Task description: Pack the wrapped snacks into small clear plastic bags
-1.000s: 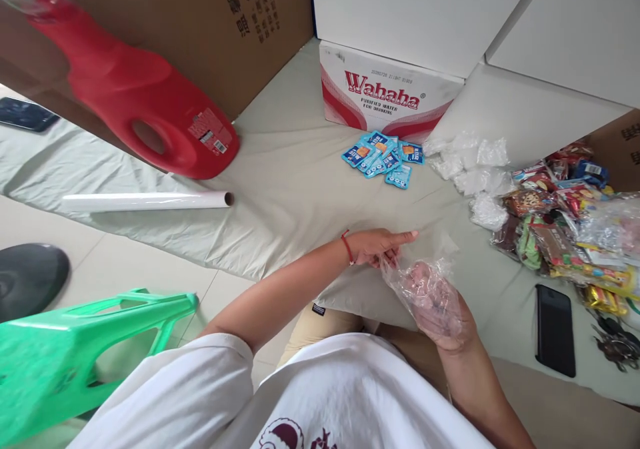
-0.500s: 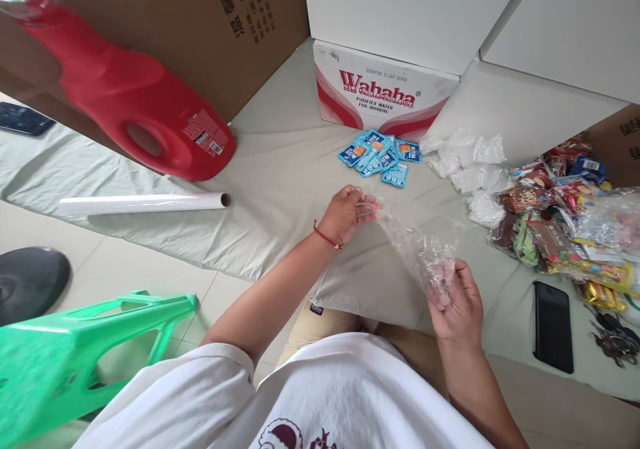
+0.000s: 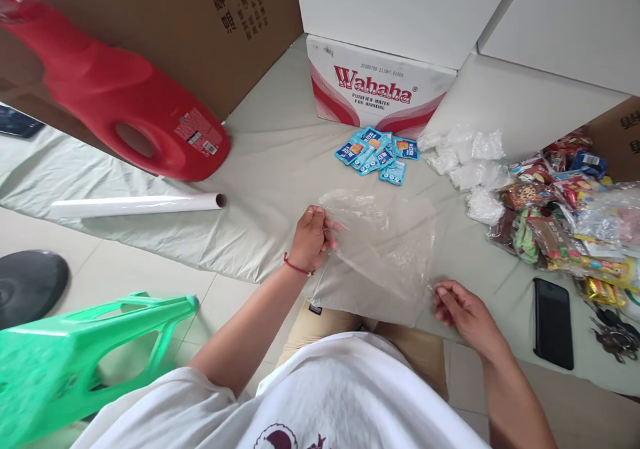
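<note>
A clear plastic bag (image 3: 383, 242) is spread out between my hands over the cloth-covered surface (image 3: 270, 169). My left hand (image 3: 313, 239), with a red string bracelet at the wrist, pinches the bag's left edge. At its lower right corner my right hand (image 3: 457, 306) grips the bag between thumb and fingers. Several small blue packets (image 3: 375, 152) lie beyond the bag, in front of a white and red Wahaha box (image 3: 380, 89).
Crumpled clear bags (image 3: 473, 162) and a pile of snack packs (image 3: 560, 216) are at the right, near a black phone (image 3: 553, 322) and keys (image 3: 617, 336). On the left are a red jug (image 3: 125, 102), a white roll (image 3: 140, 204) and a green stool (image 3: 75, 342).
The bag has gone from bunched to spread out. My left hand has moved left and slightly down, while my right hand has shifted slightly down and right.
</note>
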A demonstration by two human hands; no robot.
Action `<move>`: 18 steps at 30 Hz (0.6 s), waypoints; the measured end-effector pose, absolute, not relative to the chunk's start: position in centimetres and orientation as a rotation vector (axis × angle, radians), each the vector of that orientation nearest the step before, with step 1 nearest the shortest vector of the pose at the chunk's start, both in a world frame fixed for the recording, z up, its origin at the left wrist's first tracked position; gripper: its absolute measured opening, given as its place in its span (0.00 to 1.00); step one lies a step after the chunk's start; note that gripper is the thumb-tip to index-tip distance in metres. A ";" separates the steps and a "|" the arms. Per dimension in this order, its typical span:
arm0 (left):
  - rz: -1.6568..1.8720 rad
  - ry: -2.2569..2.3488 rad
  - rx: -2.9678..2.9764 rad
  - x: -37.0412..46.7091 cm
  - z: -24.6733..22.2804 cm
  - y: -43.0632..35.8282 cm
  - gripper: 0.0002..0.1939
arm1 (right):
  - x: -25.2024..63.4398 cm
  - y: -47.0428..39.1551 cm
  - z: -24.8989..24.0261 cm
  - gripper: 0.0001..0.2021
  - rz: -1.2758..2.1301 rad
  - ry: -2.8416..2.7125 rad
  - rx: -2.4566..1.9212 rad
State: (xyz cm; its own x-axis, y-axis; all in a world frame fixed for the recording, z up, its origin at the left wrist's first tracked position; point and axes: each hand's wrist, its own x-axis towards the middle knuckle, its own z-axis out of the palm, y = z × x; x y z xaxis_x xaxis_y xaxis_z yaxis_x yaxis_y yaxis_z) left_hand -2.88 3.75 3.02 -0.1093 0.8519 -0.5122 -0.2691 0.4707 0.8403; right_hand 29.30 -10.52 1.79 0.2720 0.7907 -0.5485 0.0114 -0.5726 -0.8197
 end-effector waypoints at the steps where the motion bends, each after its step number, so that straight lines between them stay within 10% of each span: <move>1: 1.027 1.363 0.577 -3.2 3.1 3.4 0.09 | 30.5 -10.2 2.1 0.30 1.359 -0.815 -1.871; 7: 0.999 1.367 0.685 -3.5 3.0 1.5 0.13 | 33.0 -2.9 2.6 0.33 0.871 -1.124 -1.897; 12: 1.049 1.368 0.855 -4.1 3.4 -1.2 0.20 | 27.9 2.2 1.1 0.41 1.168 -1.159 -1.837; 18: 1.052 1.494 1.063 -8.7 5.9 -6.7 0.22 | 26.4 0.5 3.8 0.23 1.568 -1.169 -1.505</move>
State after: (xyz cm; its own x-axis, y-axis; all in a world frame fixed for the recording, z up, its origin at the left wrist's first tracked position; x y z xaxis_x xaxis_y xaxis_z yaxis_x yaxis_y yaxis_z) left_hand -8.73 -6.68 5.85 -0.1329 0.9651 -0.2255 0.1131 0.2408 0.9640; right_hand 26.45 0.50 3.84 -0.1186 0.9110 -0.3950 0.1181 -0.3820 -0.9166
